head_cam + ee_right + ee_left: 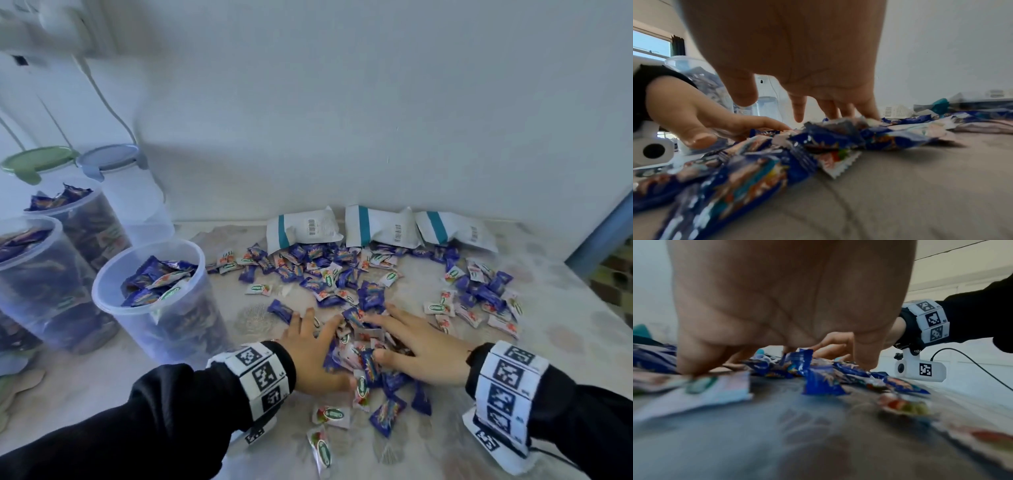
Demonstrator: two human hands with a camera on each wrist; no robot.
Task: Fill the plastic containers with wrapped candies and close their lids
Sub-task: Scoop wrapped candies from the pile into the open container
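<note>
Both hands are down flat on the table (479, 455), raking a heap of candies (363, 356) together between them. The left hand (313, 356) lies with its fingers straight and a little spread, tips on the wrappers; the right hand (416, 346) mirrors it, fingers fanned out over the pile, thumb tucked toward the heap. Neither hand pinches anything yet, so far as I can see; they only press and gather.

The rest of the candies (329, 270) lie scattered farther back, near three torn bags (380, 229) along the wall. The nearest tub (154, 298) stands open just left of the left hand, well filled but not to the rim. Two more open tubs (41, 277) sit behind it, heaped, and two lidded ones (113, 164) stand at the back.

What worries me: the wrappers look slick, and a two-handed scoop could shed pieces on the way over, onto the table or off its front edge. The left forearm also has to pass close to that open tub; a knock could tip it. And the heaped tubs may not let their lids seat
</note>
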